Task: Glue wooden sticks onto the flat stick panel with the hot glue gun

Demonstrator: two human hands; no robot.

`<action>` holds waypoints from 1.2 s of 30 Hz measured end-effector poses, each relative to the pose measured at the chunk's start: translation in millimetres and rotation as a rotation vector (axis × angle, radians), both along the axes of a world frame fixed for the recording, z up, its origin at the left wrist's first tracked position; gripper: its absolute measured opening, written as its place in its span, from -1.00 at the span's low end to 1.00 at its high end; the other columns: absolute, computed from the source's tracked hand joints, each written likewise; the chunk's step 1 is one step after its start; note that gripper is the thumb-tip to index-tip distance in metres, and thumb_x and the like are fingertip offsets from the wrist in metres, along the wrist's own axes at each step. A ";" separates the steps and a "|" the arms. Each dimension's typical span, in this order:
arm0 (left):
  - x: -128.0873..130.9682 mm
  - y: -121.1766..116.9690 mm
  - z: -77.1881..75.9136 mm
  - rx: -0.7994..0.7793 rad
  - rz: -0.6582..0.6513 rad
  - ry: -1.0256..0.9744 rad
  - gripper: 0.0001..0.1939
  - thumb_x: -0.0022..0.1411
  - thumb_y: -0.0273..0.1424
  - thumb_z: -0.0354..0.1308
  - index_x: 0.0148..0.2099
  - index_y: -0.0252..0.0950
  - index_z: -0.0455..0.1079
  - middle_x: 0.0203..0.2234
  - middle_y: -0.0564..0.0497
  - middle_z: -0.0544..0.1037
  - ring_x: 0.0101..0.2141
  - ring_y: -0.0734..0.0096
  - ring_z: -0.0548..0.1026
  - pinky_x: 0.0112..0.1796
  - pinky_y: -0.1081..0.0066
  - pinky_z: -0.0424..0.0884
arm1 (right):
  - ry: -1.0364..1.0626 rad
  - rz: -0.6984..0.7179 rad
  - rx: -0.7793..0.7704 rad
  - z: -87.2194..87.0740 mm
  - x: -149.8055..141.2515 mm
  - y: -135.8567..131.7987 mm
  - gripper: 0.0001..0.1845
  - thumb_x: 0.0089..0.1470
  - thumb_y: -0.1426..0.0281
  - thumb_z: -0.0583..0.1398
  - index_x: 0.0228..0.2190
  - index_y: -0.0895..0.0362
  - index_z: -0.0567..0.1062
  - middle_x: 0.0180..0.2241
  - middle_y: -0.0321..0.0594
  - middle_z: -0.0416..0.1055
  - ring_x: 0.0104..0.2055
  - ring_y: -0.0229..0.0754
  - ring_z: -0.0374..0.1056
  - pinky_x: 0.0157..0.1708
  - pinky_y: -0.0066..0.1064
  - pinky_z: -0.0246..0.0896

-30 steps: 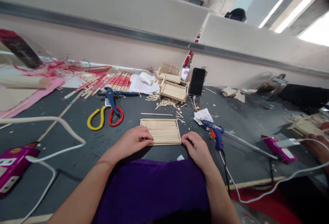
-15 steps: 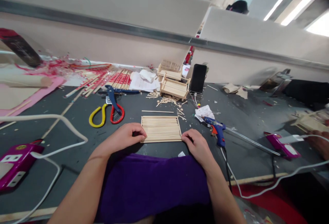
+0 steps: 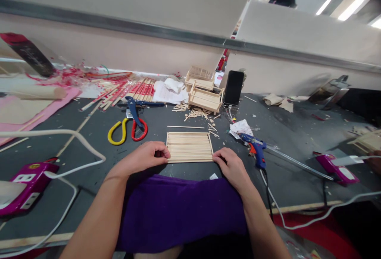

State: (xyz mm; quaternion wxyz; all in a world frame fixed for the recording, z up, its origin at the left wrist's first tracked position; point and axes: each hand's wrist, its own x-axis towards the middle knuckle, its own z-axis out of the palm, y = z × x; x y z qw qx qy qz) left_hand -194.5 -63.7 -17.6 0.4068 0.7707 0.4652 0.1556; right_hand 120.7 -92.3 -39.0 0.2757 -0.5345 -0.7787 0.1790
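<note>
A rectangular panel of thin wooden sticks [image 3: 190, 147], framed along its edges, lies flat on the dark table. My left hand [image 3: 151, 154] pinches its near left corner between thumb and fingers. At the near right corner, my right hand [image 3: 229, 162] has its fingertips closed on the edge. A single loose stick [image 3: 185, 127] lies just beyond the panel's far edge. Scissors with one yellow and one red handle [image 3: 118, 133] rest left of the panel. To the right lies a blue glue gun [image 3: 258, 154] with a long clear glue stick in its back.
Small wooden furniture models [image 3: 205, 97] stand behind scattered stick offcuts, beside a propped black phone [image 3: 233, 88]. Bundled red-wrapped sticks [image 3: 139, 90] lie at the back left. Purple power strips [image 3: 28, 183] with white cables sit left and right. A low partition [image 3: 119, 48] runs behind.
The whole view has shifted slightly, with things appearing a little further right. Both hands keep their places at the panel's near corners.
</note>
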 end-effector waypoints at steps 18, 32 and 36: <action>1.3 -0.5 3.9 -0.023 0.001 0.014 -0.86 0.09 -0.33 0.12 -0.39 -0.30 0.40 -0.48 0.06 0.47 -0.45 0.43 0.40 -0.43 0.49 0.27 | 0.026 -0.015 -0.017 0.1 -0.7 0.5 -0.86 0.14 0.40 0.10 -0.41 0.06 0.46 -0.40 -0.24 0.42 -0.26 -0.14 0.34 -0.24 -0.35 0.20; 0.2 -0.7 3.4 -0.017 -0.022 0.018 -0.88 0.11 -0.35 0.11 -0.39 -0.29 0.39 -0.46 0.06 0.47 -0.43 0.43 0.41 -0.41 0.49 0.27 | 0.054 -0.021 -0.031 2.6 -1.0 -0.9 -0.85 0.13 0.41 0.11 -0.42 0.07 0.48 -0.43 -0.25 0.41 -0.33 -0.18 0.32 -0.30 -0.38 0.20; 0.0 -0.5 1.9 -0.017 -0.024 0.007 -0.88 0.12 -0.36 0.10 -0.39 -0.29 0.39 -0.46 0.06 0.47 -0.44 0.44 0.41 -0.41 0.50 0.26 | 0.066 -0.026 -0.049 3.7 -1.4 -1.2 -0.86 0.12 0.42 0.12 -0.42 0.08 0.48 -0.44 -0.27 0.40 -0.35 -0.19 0.32 -0.31 -0.39 0.19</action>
